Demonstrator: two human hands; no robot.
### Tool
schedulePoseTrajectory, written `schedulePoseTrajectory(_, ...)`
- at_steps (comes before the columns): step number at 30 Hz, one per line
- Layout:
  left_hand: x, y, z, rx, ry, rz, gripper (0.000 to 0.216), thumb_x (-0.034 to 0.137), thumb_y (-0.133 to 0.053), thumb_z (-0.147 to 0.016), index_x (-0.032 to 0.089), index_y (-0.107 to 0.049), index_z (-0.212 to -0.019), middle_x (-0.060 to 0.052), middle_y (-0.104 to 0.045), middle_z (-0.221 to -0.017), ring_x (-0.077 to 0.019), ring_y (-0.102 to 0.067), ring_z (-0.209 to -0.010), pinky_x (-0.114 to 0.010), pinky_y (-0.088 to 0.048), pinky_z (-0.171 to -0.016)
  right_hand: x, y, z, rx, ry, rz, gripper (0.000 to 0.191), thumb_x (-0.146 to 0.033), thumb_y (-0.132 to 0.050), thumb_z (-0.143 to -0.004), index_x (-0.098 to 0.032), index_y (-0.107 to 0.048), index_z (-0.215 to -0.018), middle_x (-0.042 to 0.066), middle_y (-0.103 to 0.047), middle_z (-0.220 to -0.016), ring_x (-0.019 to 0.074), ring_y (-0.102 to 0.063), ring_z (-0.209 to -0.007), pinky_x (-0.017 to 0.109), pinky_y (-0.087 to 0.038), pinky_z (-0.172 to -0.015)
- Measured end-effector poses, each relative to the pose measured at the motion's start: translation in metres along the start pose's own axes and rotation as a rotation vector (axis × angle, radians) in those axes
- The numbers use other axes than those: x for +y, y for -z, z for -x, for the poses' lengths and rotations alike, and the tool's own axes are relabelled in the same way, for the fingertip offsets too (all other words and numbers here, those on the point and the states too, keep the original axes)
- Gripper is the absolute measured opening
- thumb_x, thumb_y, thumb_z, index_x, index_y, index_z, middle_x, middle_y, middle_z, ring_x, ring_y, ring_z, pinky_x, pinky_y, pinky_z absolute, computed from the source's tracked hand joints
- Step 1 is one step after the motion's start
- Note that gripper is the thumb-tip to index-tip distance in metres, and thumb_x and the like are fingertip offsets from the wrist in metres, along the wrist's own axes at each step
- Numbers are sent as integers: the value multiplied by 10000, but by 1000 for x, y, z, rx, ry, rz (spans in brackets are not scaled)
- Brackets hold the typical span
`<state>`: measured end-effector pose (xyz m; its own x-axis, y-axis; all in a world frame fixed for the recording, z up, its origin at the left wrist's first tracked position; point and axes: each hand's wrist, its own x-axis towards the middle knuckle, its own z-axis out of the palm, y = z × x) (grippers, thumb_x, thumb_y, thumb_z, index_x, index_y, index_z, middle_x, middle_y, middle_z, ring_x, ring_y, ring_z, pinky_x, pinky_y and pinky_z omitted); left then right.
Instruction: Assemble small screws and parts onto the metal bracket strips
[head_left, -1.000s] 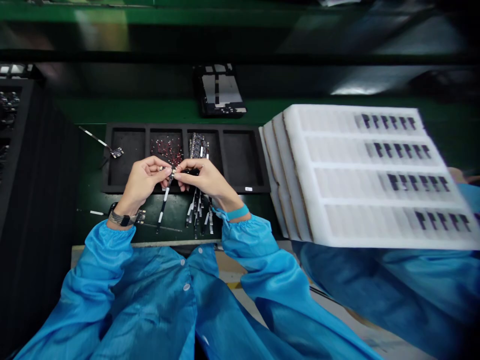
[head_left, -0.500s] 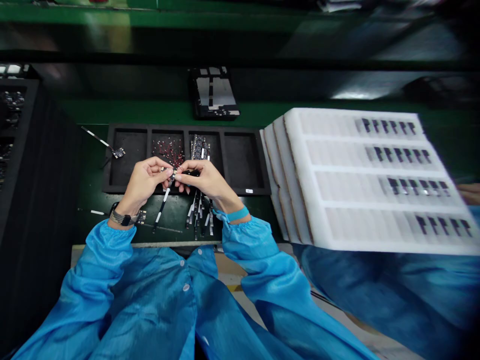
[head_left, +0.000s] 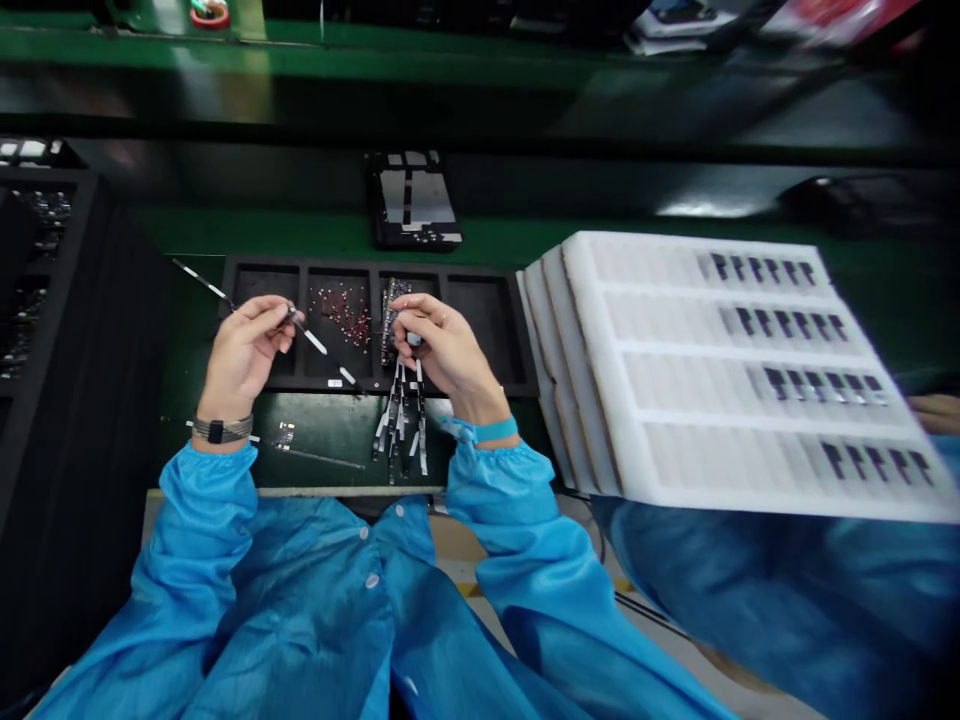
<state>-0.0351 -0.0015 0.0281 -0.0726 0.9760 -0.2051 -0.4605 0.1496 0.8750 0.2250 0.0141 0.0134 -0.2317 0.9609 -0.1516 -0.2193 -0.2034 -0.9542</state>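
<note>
My left hand (head_left: 244, 352) is closed in a pinch on one end of a thin black-and-white flex strip (head_left: 324, 353), which slants down to the right over a black compartment tray (head_left: 487, 380). My right hand (head_left: 441, 345) is closed over the tray's third pocket, fingers on the top of a bunch of similar strips (head_left: 401, 420) that hang down onto the green mat. The pocket between my hands holds small red parts (head_left: 345, 308).
A stack of white foam trays (head_left: 720, 370) with rows of small dark parts fills the right side. A dark device panel (head_left: 411, 200) lies behind the compartment tray. Black racks (head_left: 52, 330) stand on the left. Another strip (head_left: 196, 277) lies beside the tray's left end.
My hands were together over the tray, both on one strip. Now they have parted: the left hand has carried the strip to the left, the right stays at the bunch of strips.
</note>
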Motion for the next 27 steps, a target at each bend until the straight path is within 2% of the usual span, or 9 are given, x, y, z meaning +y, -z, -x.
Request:
schedulePoseTrajectory(2, 10, 8, -2, 58, -4, 83, 82, 97, -757, -810, 162, -745, -859, -36, -747, -792, -89, -633, -641, -164, -467, -523, -5, 7, 3, -109, -82, -47, 386, -320, -877, -758, -242, -653, -1062, -57, -605, -762, 106, -520, -568, 216, -408, -422)
schedulePoseTrajectory(5, 18, 17, -4, 110, -5, 153, 99, 78, -709, -843, 173, -737, -844, -32, -735, -795, -86, -609, -636, -162, -453, -511, -8, 10, 6, -181, -68, -28, 383, -307, -866, -764, -229, -655, -1074, -7, -693, -896, 132, -598, -682, 250, -502, -515)
schedulePoseTrajectory(8, 17, 20, -4, 125, -9, 144, 100, 92, -702, -864, 183, -727, -832, -34, -730, -804, -94, -607, -647, -175, -454, -515, -6, 10, 7, -169, 4, 76, 389, -402, -860, -813, -210, -662, -1087, 58, -770, -997, 144, -629, -719, 263, -510, -561)
schedulePoseTrajectory(11, 13, 22, -5, 117, -12, 108, 80, 119, -726, -870, 195, -721, -845, -37, -731, -827, -105, -616, -664, -190, -460, -526, -4, 10, 5, -107, 38, 214, 423, -478, -861, -819, -200, -682, -1083, 64, -786, -980, 114, -556, -610, 255, -424, -491)
schedulePoseTrajectory(16, 10, 26, -8, 79, -28, 111, 98, 146, -788, -844, 196, -704, -853, -37, -735, -856, -112, -638, -692, -205, -475, -557, 1, 11, -2, 55, 128, 279, 479, -581, -895, -756, -234, -567, -770, -51, -565, -585, 94, -414, -488, 239, -312, -458)
schedulePoseTrajectory(19, 9, 25, -8, 78, -15, 133, 81, 137, -772, -845, 193, -715, -853, -39, -740, -853, -113, -636, -691, -206, -474, -556, 6, 10, -6, 116, 219, 306, 609, -614, -886, -767, -251, -417, -631, -66, -450, -485, 108, -407, -491, 256, -329, -509)
schedulePoseTrajectory(22, 8, 24, -9, 61, 3, 142, 74, 133, -768, -842, 190, -720, -845, -40, -739, -845, -110, -630, -683, -200, -471, -549, 9, 11, -8, 144, 249, 331, 647, -612, -846, -810, -256, -351, -594, -83, -360, -470, 96, -312, -470, 267, -265, -514)
schedulePoseTrajectory(25, 6, 24, -9, 39, 11, 165, 79, 118, -773, -828, 178, -723, -846, -38, -738, -843, -98, -630, -676, -188, -469, -551, 8, 7, -10, 93, 296, 552, 437, -503, -815, -864, -229, -540, -664, -63, -452, -550, 115, -384, -518, 279, -317, -563)
schedulePoseTrajectory(27, 5, 24, -10, 44, 6, 176, 73, 108, -767, -823, 167, -731, -847, -41, -737, -838, -93, -629, -676, -182, -467, -552, 7, 1, -13, 30, 319, 825, 188, -371, -779, -910, -207, -713, -844, -34, -565, -629, 153, -515, -598, 301, -400, -649)
